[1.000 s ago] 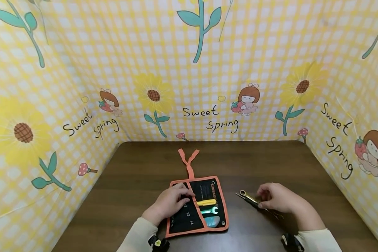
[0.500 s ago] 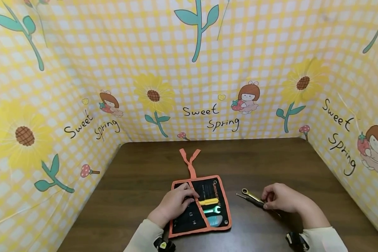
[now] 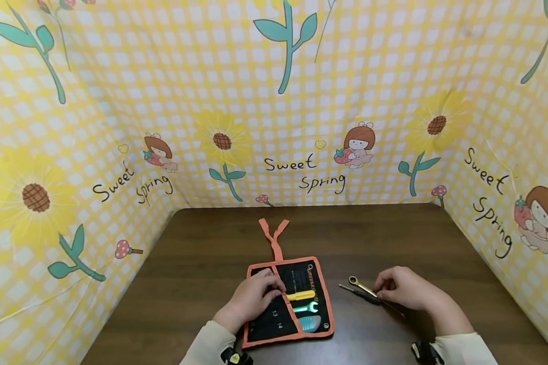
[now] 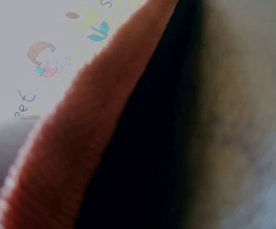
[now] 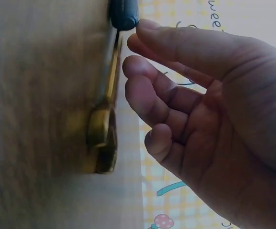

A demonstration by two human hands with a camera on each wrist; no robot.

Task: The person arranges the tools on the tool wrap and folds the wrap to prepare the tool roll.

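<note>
In the head view my left hand (image 3: 251, 299) lies over a black tool pouch (image 3: 265, 332) with orange trim. Its thumb and fingertips pinch the pocket's orange edge. The left wrist view is filled by blurred orange trim (image 4: 71, 129) and black cloth. My right hand (image 3: 406, 289) has curled fingers, with thumb and index fingertips at the end of a black-handled screwdriver (image 3: 369, 298). A gold wrench (image 3: 353, 280) lies alongside that tool. In the right wrist view the thumb tip meets the dark handle (image 5: 124, 16), beside the wrench's blurred open end (image 5: 102, 138).
A yellow handle (image 3: 301, 295), a green open-end wrench (image 3: 307, 307) and a teal handle (image 3: 309, 323) stick out of the pouch pocket. Orange ties (image 3: 275, 241) stretch away on the brown table (image 3: 201, 243). Yellow checked cloth walls (image 3: 237, 61) enclose it.
The screwdriver's tip has shifted slightly left and nearer, away from the gold wrench's ring end. My left hand stays at the pouch, its fingertips a little closer around the pocket edge.
</note>
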